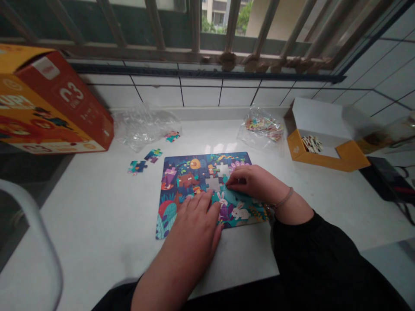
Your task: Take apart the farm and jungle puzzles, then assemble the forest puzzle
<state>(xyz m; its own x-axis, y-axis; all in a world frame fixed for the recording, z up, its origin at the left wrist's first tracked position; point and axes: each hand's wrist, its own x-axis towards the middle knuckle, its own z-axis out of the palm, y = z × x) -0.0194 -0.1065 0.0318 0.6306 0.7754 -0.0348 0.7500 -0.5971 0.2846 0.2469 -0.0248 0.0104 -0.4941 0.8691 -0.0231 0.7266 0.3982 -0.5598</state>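
A colourful jigsaw puzzle [188, 179] with animals lies on the white counter, mostly joined, with grey gaps near its middle. My left hand [199, 218] rests palm down, fingers stretched, across the puzzle's lower middle. At the right side of the gaps, my right hand [246, 179] has its fingers bent into a pinch, touching a teal puzzle piece [225, 179]; the fingertips partly hide it. Loose puzzle pieces lie left of the puzzle: a blue-teal one [138, 166], a green-purple one [153, 155], and a teal-pink one [172, 136] by the crumpled clear bag [139, 129].
A large orange-red box [71, 99] stands at the left. At the back right are a clear bag of pieces [263, 125] and an open yellow box [327, 157] holding more pieces. A black device [385, 177] lies beyond. A white curved tube [39, 229] rises at the left.
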